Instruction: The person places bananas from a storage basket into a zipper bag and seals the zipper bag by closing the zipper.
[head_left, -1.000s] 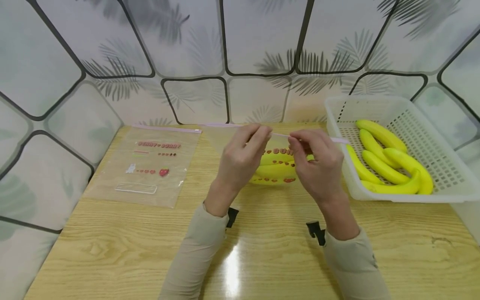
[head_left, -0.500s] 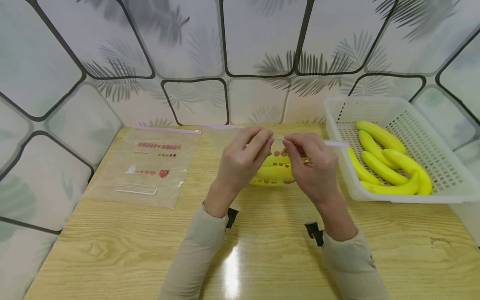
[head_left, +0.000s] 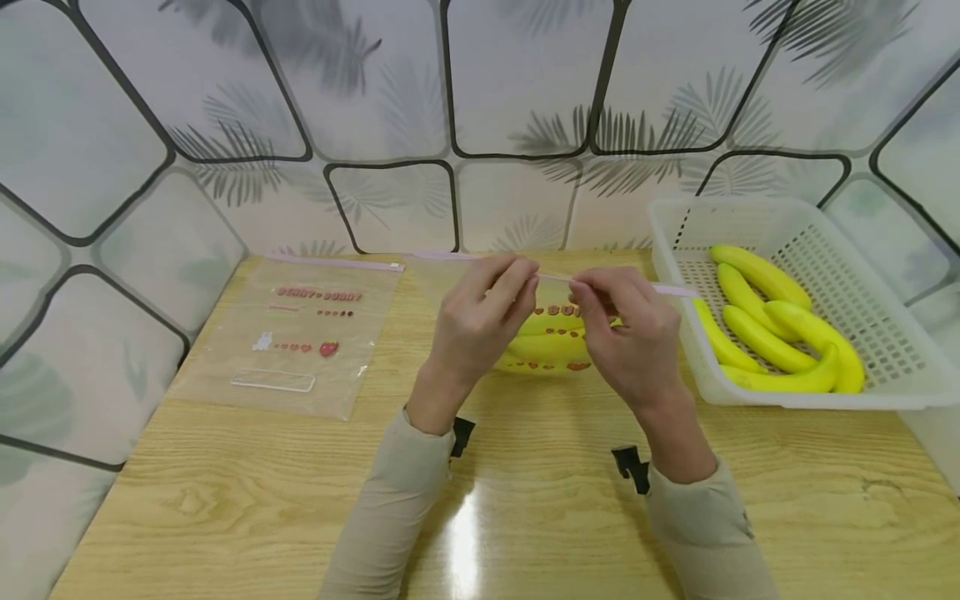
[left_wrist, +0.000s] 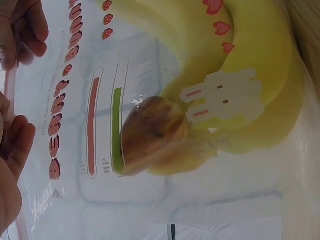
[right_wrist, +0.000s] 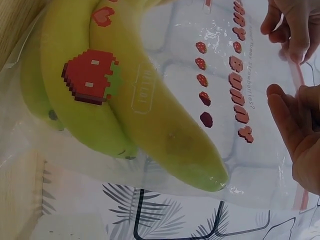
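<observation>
A clear printed zip bag [head_left: 551, 298] with a pink zip strip stands upright between the hands. Inside it is a bunch of bananas [left_wrist: 265, 45], its brown stem end showing in the left wrist view and its tips in the right wrist view. My left hand [head_left: 480, 321] pinches the pink strip near the middle of the bag's top edge. Just right of it, my right hand [head_left: 633, 329] pinches the same strip [right_wrist: 296, 75] between thumb and fingers. A short stretch of strip shows between the two hands.
A second printed zip bag [head_left: 300, 333] lies flat on the wooden table [head_left: 300, 492] at the left. At the right stands a white perforated basket [head_left: 892, 367] holding several bananas [head_left: 780, 333]. A patterned wall [head_left: 517, 200] rises behind the table.
Both hands keep hold of the strip. The right hand has shifted a little left toward the left hand, then stayed nearly in place. The bag and bananas remain about where they were.
</observation>
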